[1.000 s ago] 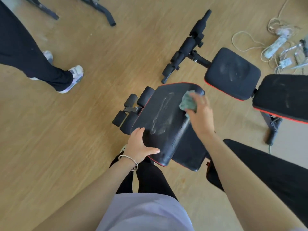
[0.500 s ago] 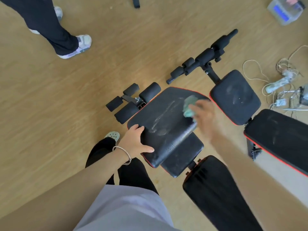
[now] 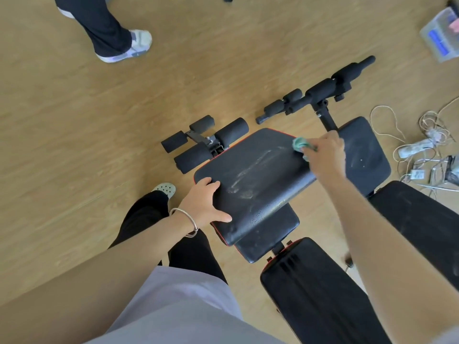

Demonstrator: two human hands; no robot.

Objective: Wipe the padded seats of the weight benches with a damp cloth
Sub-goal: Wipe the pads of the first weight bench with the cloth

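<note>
1. My right hand (image 3: 325, 157) clamps the cloth (image 3: 299, 144) at the two o'clock corner of the seat (image 3: 253, 180); my left hand (image 3: 206, 202) rests spread at eight o'clock.
2. Dusty streaks show mid-seat; the neighbouring seat (image 3: 365, 155) looks unwiped too.

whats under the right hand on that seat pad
A bunched green cloth, pressed on the far corner of the seat pad. The right hand covers most of it; only one end pokes out, so how much lies beneath cannot be seen.
</note>
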